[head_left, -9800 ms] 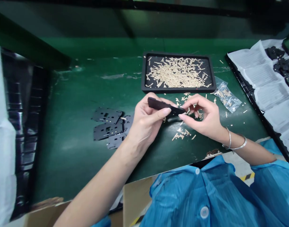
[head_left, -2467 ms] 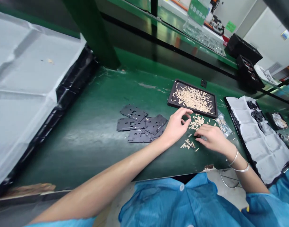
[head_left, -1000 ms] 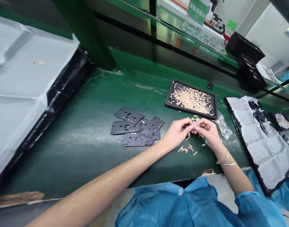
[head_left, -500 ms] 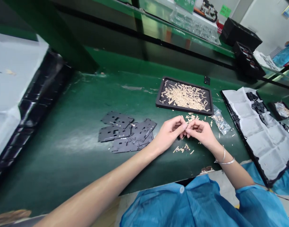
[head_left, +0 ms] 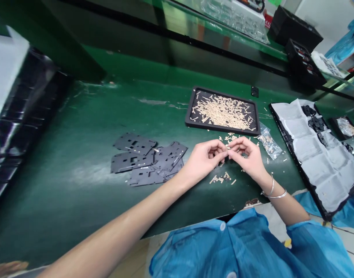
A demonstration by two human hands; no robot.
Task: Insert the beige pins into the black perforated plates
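Note:
My left hand (head_left: 207,156) and my right hand (head_left: 245,154) meet fingertip to fingertip above the green bench. Both are pinched closed; whatever lies between the fingertips is too small or hidden to name. Just beyond them is a black tray (head_left: 191,122) holding a heap of small beige strips (head_left: 223,112). More beige pieces (head_left: 230,137) lie loose between the tray and my fingers. A few strips (head_left: 221,178) with dark bits are scattered nearer to me. Left of my left hand, several flat black plates (head_left: 139,158) with cut-outs overlap in a pile.
A clear plastic bag (head_left: 269,143) with small parts lies right of the tray. Farther right, a white-lined black tray (head_left: 324,162) carries black parts (head_left: 316,122). A small black piece (head_left: 254,91) sits behind. A green post (head_left: 58,42) and a glass shelf (head_left: 223,38) border the bench.
The view has shifted slightly, so the bench things appear a little further left and higher. My hands stay pinched together, with the right fingers slightly more raised.

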